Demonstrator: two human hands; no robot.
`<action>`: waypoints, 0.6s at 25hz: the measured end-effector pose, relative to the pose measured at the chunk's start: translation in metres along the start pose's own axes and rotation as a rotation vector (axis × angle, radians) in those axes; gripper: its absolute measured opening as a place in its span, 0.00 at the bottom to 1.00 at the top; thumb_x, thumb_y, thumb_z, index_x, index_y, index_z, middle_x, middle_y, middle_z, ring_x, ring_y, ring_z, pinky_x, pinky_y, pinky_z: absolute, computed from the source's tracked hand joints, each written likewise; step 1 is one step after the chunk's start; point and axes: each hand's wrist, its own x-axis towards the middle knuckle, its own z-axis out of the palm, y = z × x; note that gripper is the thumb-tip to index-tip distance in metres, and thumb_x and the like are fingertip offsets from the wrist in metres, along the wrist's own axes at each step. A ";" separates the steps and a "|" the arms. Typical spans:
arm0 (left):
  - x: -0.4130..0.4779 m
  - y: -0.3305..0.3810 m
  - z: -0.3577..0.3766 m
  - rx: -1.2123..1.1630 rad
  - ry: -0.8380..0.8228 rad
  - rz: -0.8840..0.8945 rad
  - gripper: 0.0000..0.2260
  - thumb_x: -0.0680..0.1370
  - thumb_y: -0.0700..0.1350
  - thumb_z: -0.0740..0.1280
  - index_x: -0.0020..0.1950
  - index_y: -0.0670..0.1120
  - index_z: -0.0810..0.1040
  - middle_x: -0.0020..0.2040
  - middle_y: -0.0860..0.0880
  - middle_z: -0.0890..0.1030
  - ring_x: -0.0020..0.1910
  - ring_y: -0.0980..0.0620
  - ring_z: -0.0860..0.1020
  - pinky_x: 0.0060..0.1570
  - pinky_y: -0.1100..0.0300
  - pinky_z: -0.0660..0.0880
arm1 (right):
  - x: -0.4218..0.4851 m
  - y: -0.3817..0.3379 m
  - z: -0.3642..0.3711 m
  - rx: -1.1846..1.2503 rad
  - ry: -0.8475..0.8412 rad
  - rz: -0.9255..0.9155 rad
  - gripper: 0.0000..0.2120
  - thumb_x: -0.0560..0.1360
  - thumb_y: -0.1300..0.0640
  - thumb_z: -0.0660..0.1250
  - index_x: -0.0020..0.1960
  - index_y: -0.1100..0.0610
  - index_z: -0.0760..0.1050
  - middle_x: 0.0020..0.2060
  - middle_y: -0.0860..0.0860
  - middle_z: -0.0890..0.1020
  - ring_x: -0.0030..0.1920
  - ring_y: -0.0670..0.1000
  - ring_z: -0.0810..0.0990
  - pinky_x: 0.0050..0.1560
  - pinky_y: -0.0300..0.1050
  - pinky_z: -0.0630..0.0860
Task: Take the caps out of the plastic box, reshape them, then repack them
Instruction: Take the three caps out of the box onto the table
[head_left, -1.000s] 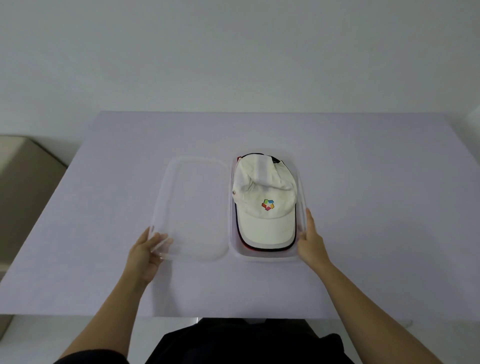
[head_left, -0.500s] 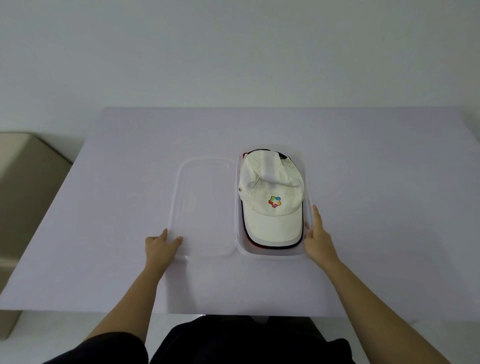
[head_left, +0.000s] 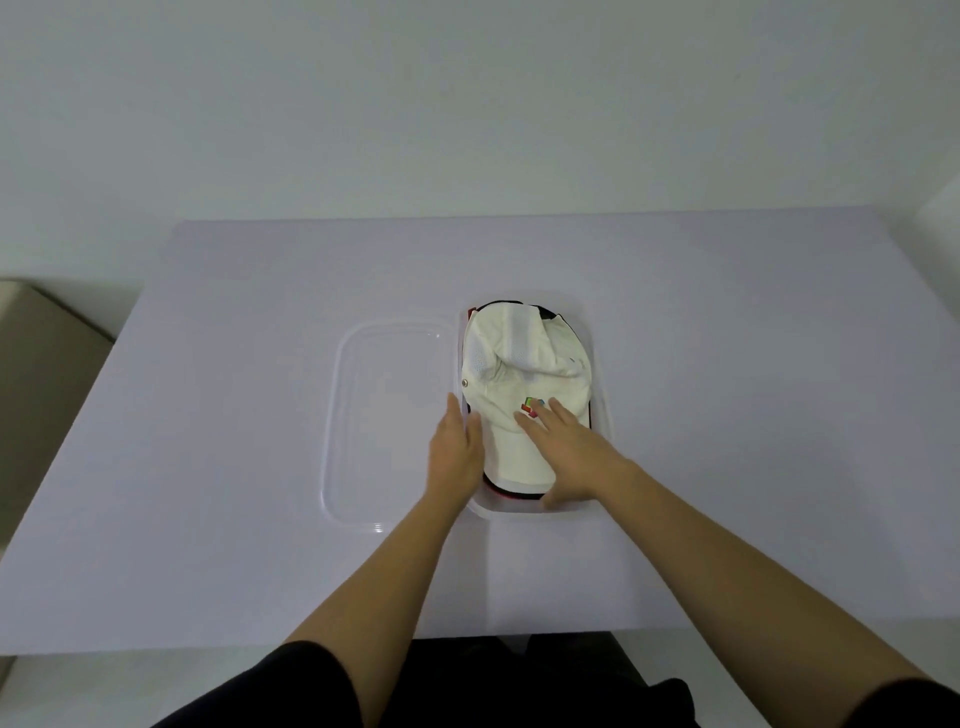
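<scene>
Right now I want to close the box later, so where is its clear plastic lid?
The clear plastic lid lies flat on the table, directly left of the clear plastic box, beside the left hand.

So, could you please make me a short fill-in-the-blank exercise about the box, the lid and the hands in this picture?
1. The clear lid lies on the table, on the ___ side of the plastic box.
2. The top cap in the box is ___ in colour.
3. The right hand rests on the top ___.

Missing words: left; white; cap
</scene>
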 end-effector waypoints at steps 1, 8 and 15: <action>-0.001 0.000 0.006 -0.015 0.000 -0.009 0.23 0.83 0.46 0.51 0.77 0.41 0.52 0.67 0.41 0.71 0.68 0.41 0.68 0.59 0.56 0.65 | 0.002 -0.003 0.001 -0.046 -0.026 0.010 0.55 0.66 0.49 0.75 0.76 0.58 0.40 0.76 0.58 0.44 0.76 0.60 0.40 0.73 0.52 0.53; 0.000 -0.003 0.009 -0.040 0.048 -0.071 0.23 0.83 0.47 0.48 0.77 0.42 0.51 0.73 0.41 0.65 0.72 0.44 0.64 0.66 0.58 0.61 | -0.001 -0.010 -0.022 -0.019 -0.060 0.066 0.39 0.71 0.66 0.60 0.76 0.62 0.41 0.76 0.59 0.48 0.75 0.64 0.47 0.71 0.58 0.61; 0.012 0.087 -0.002 -0.858 -0.007 -0.128 0.14 0.81 0.48 0.59 0.64 0.45 0.71 0.55 0.54 0.80 0.53 0.59 0.79 0.55 0.56 0.75 | -0.025 0.014 -0.015 -0.153 0.902 -0.060 0.25 0.76 0.73 0.44 0.63 0.66 0.73 0.62 0.63 0.77 0.61 0.63 0.77 0.55 0.58 0.78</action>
